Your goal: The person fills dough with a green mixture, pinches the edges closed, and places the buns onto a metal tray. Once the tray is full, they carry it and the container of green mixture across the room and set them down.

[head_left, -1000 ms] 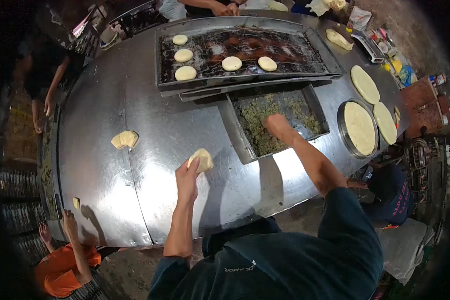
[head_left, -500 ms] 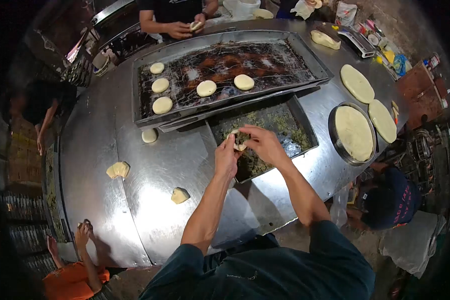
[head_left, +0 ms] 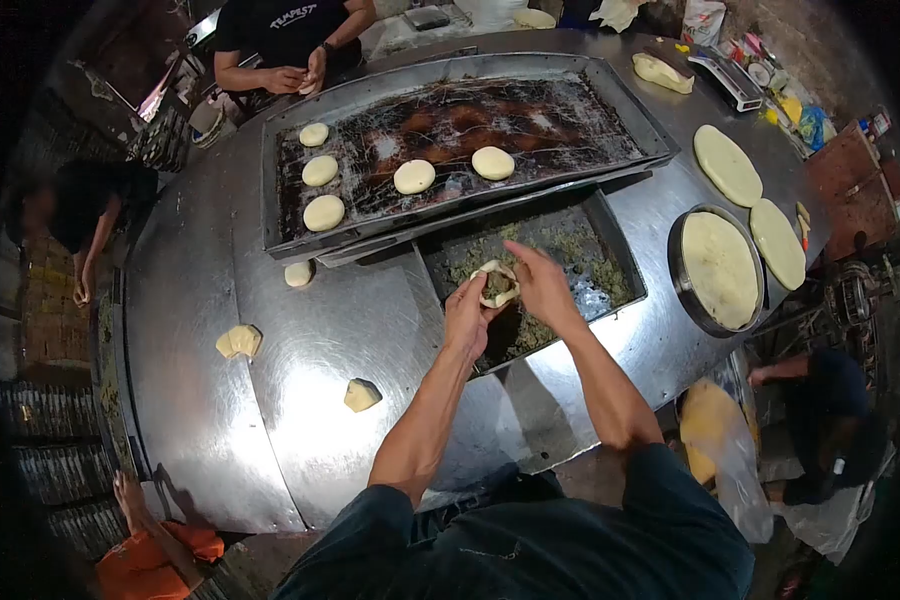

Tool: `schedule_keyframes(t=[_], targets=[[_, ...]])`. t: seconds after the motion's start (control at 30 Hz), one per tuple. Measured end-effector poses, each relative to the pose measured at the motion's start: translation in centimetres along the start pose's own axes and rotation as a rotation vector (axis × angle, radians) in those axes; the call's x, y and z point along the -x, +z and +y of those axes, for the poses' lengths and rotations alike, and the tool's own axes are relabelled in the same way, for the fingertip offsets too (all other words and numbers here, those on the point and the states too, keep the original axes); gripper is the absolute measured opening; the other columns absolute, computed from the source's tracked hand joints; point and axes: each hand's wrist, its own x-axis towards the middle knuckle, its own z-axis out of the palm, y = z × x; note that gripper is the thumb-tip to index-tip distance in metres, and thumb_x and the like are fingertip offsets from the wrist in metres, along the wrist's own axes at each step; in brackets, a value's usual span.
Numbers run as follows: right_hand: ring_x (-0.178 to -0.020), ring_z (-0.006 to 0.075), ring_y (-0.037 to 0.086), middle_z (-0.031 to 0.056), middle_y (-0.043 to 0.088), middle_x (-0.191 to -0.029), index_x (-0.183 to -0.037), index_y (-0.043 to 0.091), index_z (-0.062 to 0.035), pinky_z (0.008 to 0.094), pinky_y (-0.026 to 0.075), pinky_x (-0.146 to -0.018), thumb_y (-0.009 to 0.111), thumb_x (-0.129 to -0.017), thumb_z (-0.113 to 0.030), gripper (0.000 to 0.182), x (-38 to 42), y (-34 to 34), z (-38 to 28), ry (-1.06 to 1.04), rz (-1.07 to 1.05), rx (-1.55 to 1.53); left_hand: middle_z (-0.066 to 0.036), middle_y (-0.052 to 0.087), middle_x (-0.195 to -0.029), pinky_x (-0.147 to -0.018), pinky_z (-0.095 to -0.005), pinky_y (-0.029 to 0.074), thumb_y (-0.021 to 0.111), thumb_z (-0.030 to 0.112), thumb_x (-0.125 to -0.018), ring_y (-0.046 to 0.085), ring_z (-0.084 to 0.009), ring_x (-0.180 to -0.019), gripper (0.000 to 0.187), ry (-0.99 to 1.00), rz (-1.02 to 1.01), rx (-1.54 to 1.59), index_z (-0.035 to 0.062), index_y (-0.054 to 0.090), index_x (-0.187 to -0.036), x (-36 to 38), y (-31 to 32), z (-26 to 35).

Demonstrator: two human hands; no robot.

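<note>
My left hand (head_left: 470,318) is closed round a piece of dough (head_left: 496,284), shaped like a cup with greenish-brown filling inside. At its right rim my right hand (head_left: 542,285) pinches the dough, index finger extended. Both hands are over a deep metal tray (head_left: 610,215) with crumbly greenish filling (head_left: 530,232) scattered in it. Behind it lies a large dark baking tray (head_left: 265,190) bearing several round flat dough pieces (head_left: 414,177). On the steel table are a small dough round (head_left: 298,274) and two cut dough pieces (head_left: 239,341), (head_left: 362,395).
To the right are a round pan of dough (head_left: 718,270) and two long dough slabs (head_left: 728,166). A scale (head_left: 730,80) stands at the back right. Co-workers are behind the baking tray (head_left: 290,40), at the left, lower left and right.
The dough in my hands now shows its open cup and filling, and my right index finger has extended. The co-worker behind the tray has moved left; a yellow mass in plastic has appeared at the right.
</note>
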Motion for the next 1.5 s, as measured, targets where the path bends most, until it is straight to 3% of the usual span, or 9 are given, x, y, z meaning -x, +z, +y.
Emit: schedule_keyframes(t=[0.23, 0.3, 0.43, 0.63, 0.77, 0.97, 1.23, 1.43, 1.5], targets=[[-0.073, 0.0271, 0.063, 0.0156, 0.063, -0.081, -0.089, 0.065, -0.0004, 0.0365, 0.049, -0.061, 0.060, -0.079, -0.001, 0.010, -1.2, -1.5, -0.2, 0.415, -0.188, -0.584, -0.008, 0.063, -0.106, -0.077, -0.0257, 0.053, 0.056, 0.007, -0.090, 0.064, -0.0172, -0.089, 0.032, 0.075, -0.099, -0.099, 0.0012, 0.054, -0.121, -0.9, 0.4, -0.4], [-0.073, 0.0266, 0.059, 0.0114, 0.060, -0.086, -0.089, 0.064, 0.0001, 0.0349, 0.049, -0.064, 0.058, -0.079, 0.000, 0.011, 1.5, -1.5, -2.9, -0.188, 0.158, 0.050, -0.008, 0.061, -0.108, -0.078, -0.0244, 0.050, 0.049, 0.001, -0.091, 0.061, -0.0158, -0.089, 0.038, 0.140, 0.006, -0.219, 0.0015, 0.048, -0.128, -1.6, 0.6, -1.4], [-0.082, 0.0339, 0.057, 0.0129, 0.056, -0.094, -0.089, 0.063, -0.0015, 0.0381, 0.049, -0.070, 0.055, -0.077, 0.006, 0.016, 3.3, -2.5, -5.7, -0.345, 0.164, 0.291, -0.009, 0.052, -0.123, -0.087, -0.0230, 0.042, 0.043, -0.004, -0.089, 0.051, -0.0132, -0.105, 0.056, 0.071, -0.142, -0.144, 0.0041, 0.029, -0.142, 3.3, 2.8, 1.0], [-0.068, 0.0225, 0.063, 0.0095, 0.063, -0.080, -0.088, 0.061, -0.0001, 0.0295, 0.050, -0.061, 0.065, -0.074, 0.002, 0.014, 2.7, -4.6, -11.9, -0.308, 0.004, -0.196, -0.013, 0.064, -0.095, -0.076, -0.0288, 0.047, 0.043, 0.009, -0.095, 0.060, -0.0208, -0.082, 0.026, 0.961, 0.072, -0.931, -0.0025, 0.062, -0.109, 7.9, 0.6, 6.2], [-0.066, 0.0199, 0.062, 0.0104, 0.060, -0.080, -0.093, 0.060, -0.0005, 0.0291, 0.049, -0.058, 0.069, -0.073, -0.002, 0.022, 2.4, -3.0, -16.5, -0.132, -0.050, -0.253, -0.006, 0.062, -0.079, -0.060, -0.0257, 0.044, 0.044, 0.024, -0.096, 0.055, -0.0125, -0.068, 0.035, 0.748, 0.137, -0.354, -0.0027, 0.063, -0.084, 7.9, -0.7, 8.2], [-0.071, 0.0263, 0.061, 0.0130, 0.056, -0.092, -0.090, 0.061, -0.0017, 0.0352, 0.050, -0.062, 0.068, -0.073, 0.000, 0.018, 6.0, 3.2, -18.9, -0.751, 0.149, -0.068, -0.003, 0.056, -0.061, -0.043, -0.0245, 0.038, 0.043, 0.037, -0.096, 0.053, -0.0100, -0.053, 0.045, 0.290, 0.122, 0.010, 0.0034, 0.059, -0.069, 10.5, -4.8, 11.4], [-0.070, 0.0258, 0.062, 0.0127, 0.057, -0.089, -0.089, 0.057, 0.0000, 0.0323, 0.051, -0.064, 0.066, -0.075, -0.005, 0.017, 6.9, 5.8, -22.9, -0.132, -0.405, -0.429, -0.004, 0.057, -0.068, -0.042, -0.0234, 0.037, 0.037, 0.045, -0.097, 0.051, -0.0107, -0.052, 0.048, 0.431, 0.110, -0.028, 0.0025, 0.057, -0.088, 17.6, -10.6, 12.8], [-0.078, 0.0300, 0.061, 0.0144, 0.055, -0.099, -0.105, 0.056, -0.0025, 0.0346, 0.051, -0.068, 0.063, -0.077, -0.004, 0.029, 11.8, 10.7, -24.4, -0.514, -0.367, -0.156, -0.005, 0.056, -0.067, -0.046, -0.0251, 0.041, 0.034, 0.043, -0.099, 0.051, -0.0114, -0.056, 0.049, 0.357, 0.243, -0.466, 0.0021, 0.059, -0.088, 20.8, -15.8, 11.5], [-0.087, 0.0316, 0.058, 0.0135, 0.053, -0.106, -0.105, 0.055, -0.0012, 0.0365, 0.051, -0.071, 0.060, -0.076, -0.001, 0.029, 15.6, 11.0, -25.8, -0.849, -0.222, 0.003, -0.005, 0.056, -0.068, -0.048, -0.0262, 0.042, 0.034, 0.045, -0.098, 0.052, -0.0124, -0.058, 0.051, 0.335, 0.288, 0.089, 0.0034, 0.060, -0.084, 21.7, -16.9, 9.2]])
